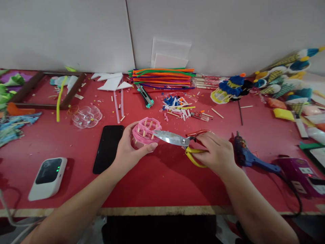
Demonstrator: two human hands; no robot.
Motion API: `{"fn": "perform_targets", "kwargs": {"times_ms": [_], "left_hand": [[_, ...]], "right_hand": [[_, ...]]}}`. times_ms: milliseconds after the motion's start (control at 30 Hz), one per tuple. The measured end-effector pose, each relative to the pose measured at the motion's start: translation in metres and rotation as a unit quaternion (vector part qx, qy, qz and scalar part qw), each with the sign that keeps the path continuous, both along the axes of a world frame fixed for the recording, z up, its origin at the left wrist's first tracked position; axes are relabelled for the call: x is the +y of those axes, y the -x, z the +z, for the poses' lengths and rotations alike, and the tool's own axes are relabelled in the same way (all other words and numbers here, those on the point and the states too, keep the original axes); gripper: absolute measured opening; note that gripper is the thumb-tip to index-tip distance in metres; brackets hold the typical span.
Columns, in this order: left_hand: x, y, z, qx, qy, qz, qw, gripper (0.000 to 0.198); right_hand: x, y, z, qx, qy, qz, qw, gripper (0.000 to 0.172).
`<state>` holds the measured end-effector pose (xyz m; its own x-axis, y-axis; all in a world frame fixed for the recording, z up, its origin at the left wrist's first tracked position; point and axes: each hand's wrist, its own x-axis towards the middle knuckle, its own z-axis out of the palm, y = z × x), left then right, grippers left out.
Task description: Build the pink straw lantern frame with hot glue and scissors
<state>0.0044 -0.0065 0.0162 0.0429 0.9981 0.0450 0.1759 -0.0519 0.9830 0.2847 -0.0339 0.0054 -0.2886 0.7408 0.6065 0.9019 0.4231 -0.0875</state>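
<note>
In my left hand is a small round pink craft frame, built of pink fuzzy strips joined by short pale sticks. My fingers wrap its left side and the thumb lies along its lower front. My right hand grips a pair of scissors with one red and one yellow handle. The blades point left, and their tips reach the right side of the pink frame. Whether the tips touch a strip or a stick I cannot tell.
Behind my hands lie cut scraps, a utility knife and bundled pipe cleaners. A black phone and white device sit left. To the right are a blue glue gun, its cable and a purple box.
</note>
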Motion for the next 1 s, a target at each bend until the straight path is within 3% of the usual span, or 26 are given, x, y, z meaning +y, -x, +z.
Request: {"fn": "perform_targets", "kwargs": {"times_ms": [467, 767, 1000], "left_hand": [[0.0009, 0.0007, -0.0021, 0.015, -0.013, -0.024, 1.000, 0.074], [0.0014, -0.0018, -0.0023, -0.016, 0.023, -0.022, 0.999, 0.076], [0.0010, -0.0028, -0.0004, 0.009, 0.029, -0.016, 0.999, 0.074]], "right_hand": [[-0.0005, 0.0015, 0.0023, 0.014, -0.027, 0.011, 0.999, 0.026], [-0.0004, -0.0001, 0.0026, 0.026, -0.037, 0.014, 0.999, 0.022], [0.0004, 0.0014, 0.0033, 0.033, -0.023, 0.010, 0.999, 0.027]]}}
